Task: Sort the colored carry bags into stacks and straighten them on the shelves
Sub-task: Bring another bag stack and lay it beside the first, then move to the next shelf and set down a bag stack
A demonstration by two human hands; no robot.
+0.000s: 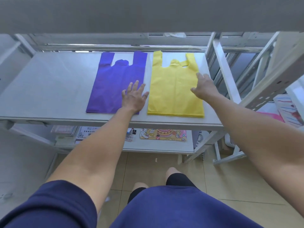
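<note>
Left hand [134, 98], fingers spread, rests on purple bags [111, 83]; right hand [204, 88], fingers seemingly straight, touches yellow bags [172, 92].

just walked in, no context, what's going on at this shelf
A person stands at a shelf that holds two stacks of carry bags, a purple stack beside a yellow stack. The left hand lies flat, fingers spread, on the purple stack's near right corner. The right hand, fingers straight, is at the yellow stack's right side. Both stacks look sorted by colour and fairly square.

Left hand [134, 97] flat on purple bags [113, 83], right hand [204, 87] on yellow bags [171, 89].
</note>
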